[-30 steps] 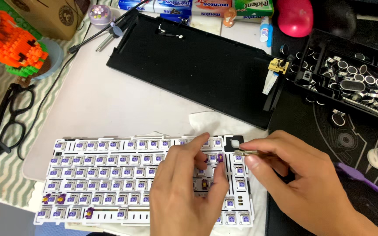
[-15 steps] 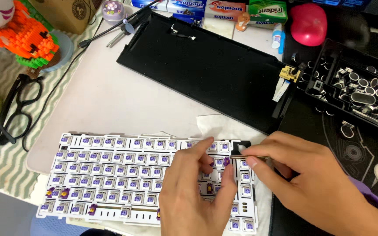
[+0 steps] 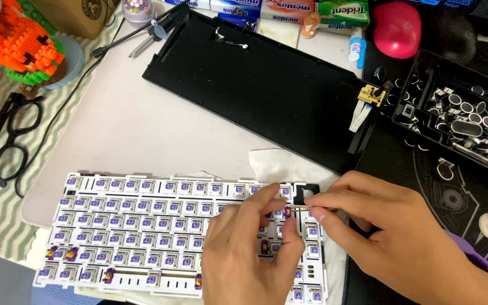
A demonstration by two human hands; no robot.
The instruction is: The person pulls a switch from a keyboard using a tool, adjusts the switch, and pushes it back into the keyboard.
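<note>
- We see a white keyboard plate (image 3: 159,226) lying flat at the near edge of the light desk mat (image 3: 159,135). Its sockets are filled with purple-stemmed key switches (image 3: 142,217).
- Our left hand (image 3: 249,254) rests on the right part of the plate. Its fingers are curled, and thumb and forefinger pinch one purple switch (image 3: 287,212) that stands in the plate.
- Our right hand (image 3: 391,237) lies just beside the left, at the plate's right end. Its fingers are closed on a thin metal tool (image 3: 300,208). The tool tip meets the pinched switch.
- A black square opening (image 3: 306,193) sits in the plate's top right corner, just above the tool.
- A white tissue (image 3: 278,166) lies under the plate's upper right edge.
- A black keyboard case (image 3: 266,85) lies open-side up beyond the plate, well apart from both hands. A small yellow circuit board (image 3: 371,95) with a white ribbon cable sits at its right end.
- A black tray (image 3: 470,113) of black keycaps stands to the right of the case.
- Black-framed glasses (image 3: 7,138) lie at the left, on a striped cloth.
- An orange block figure (image 3: 18,45) stands at the far left.
- A red rounded object (image 3: 396,28) lies at the far edge, beside boxed sweets (image 3: 278,10).
</note>
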